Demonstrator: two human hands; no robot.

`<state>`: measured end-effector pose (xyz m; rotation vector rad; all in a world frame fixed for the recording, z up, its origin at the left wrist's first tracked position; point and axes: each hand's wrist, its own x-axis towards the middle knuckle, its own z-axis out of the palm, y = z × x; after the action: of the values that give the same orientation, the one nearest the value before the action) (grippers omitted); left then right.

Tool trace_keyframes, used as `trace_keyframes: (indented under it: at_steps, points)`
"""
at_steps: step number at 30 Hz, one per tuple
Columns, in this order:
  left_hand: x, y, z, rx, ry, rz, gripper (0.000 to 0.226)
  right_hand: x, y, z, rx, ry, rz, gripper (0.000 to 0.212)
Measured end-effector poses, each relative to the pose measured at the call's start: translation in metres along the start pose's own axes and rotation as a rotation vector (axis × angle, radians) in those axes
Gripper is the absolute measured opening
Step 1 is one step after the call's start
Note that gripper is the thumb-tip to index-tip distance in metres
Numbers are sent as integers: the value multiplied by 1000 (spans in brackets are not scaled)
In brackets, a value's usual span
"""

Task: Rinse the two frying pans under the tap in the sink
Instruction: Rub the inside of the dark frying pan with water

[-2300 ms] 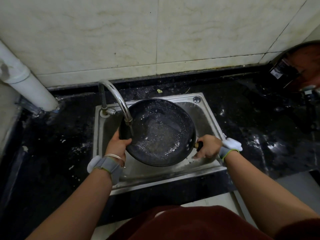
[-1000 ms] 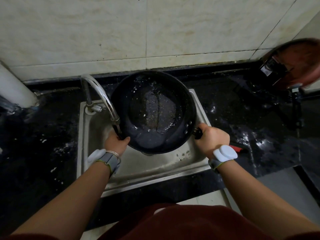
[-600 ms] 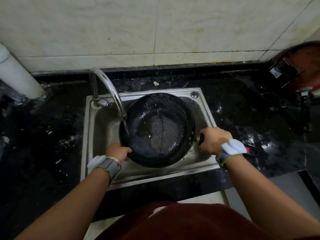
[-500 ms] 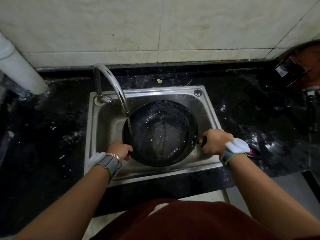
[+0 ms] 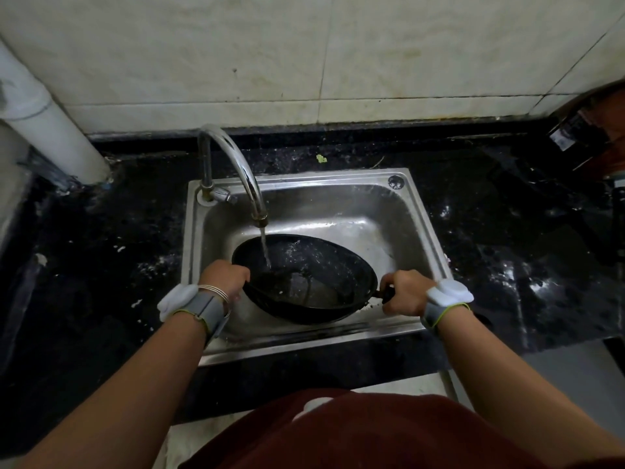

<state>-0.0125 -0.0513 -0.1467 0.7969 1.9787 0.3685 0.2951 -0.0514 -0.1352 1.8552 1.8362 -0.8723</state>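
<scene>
wet pan, two-handed hold under the tap

we have the frying pan (image 5: 314, 282) down in the sink (image 5: 372, 211), just below and in front of the tap (image 5: 236, 164). it is tipped, and the water stream (image 5: 264, 247) lands inside it near the rim on the tap's side. our left hand (image 5: 223, 277) curls its fingers over that rim, just beside the stream. our right hand (image 5: 404, 292) is wrapped in a fist round the handle on the side away from the tap, and the handle is almost hidden inside it.

we judge the pan stiff and fairly weighty, more so with water pooling in it. its wet dark surface looks slippery, so the handle is the sure hold, while the rim hand only steadies and steers the tilt. it is not fragile, though it could knock the spout. a reddish round thing well to the right of the tap may be the second pan; we cannot tell.
</scene>
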Motion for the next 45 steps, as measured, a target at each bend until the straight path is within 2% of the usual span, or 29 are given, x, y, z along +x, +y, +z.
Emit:
trace_keyframes:
  at_steps: [5, 7, 11, 16, 18, 20, 22, 25, 27, 30, 33, 35, 37, 39, 45]
  points:
    - [-3, 1, -1, 28, -28, 10, 20, 0, -7, 2, -109, -93, 2, 21]
    - [-3, -2, -3, -20, -14, -1, 11, 1, -10, 2, -115, -99, -20, 22]
    - [-5, -6, -11, 62, -1, -12, 30, 4, -18, 0, -113, -25, -76, 25]
    - [-6, 9, -14, 250, -24, 98, 10, 3, -14, -9, -121, -35, -64, 17]
    - [-8, 14, -12, 272, -13, 151, 19, 3, -9, -10, -116, -88, -55, 14]
    - [-13, 10, -14, 264, 12, 151, 32, 4, -10, -8, -97, -132, -66, 25]
    - [-16, 8, -28, 336, 30, 152, 34, 6, -18, -2, -98, -148, -104, 26]
    - [-18, 0, -47, 306, 115, 119, 30, 14, -36, 3, -82, -87, -183, 12]
    - [-14, 1, -56, 246, 221, 90, 31, 20, -44, 2, -73, -6, -201, 25]
    - [-11, 8, -52, 194, 260, 128, 35, 24, -41, -7, -77, 87, -178, 31]
    - [-20, 16, -38, 228, 212, 170, 23, 21, -24, -12, -75, 55, -111, 23]
    - [-26, 15, -27, 249, 165, 158, 25, 17, -16, -10, -82, -29, -93, 14]
    - [-29, 11, -24, 256, 136, 137, 26, 14, -13, -2, -84, -96, -106, 20]
    - [-28, 6, -29, 228, 123, 115, 33, 15, -17, 8, -69, -132, -136, 15]
    - [-20, 10, -41, 270, 166, 183, 37, 26, -26, 3, -48, -40, -172, 11]
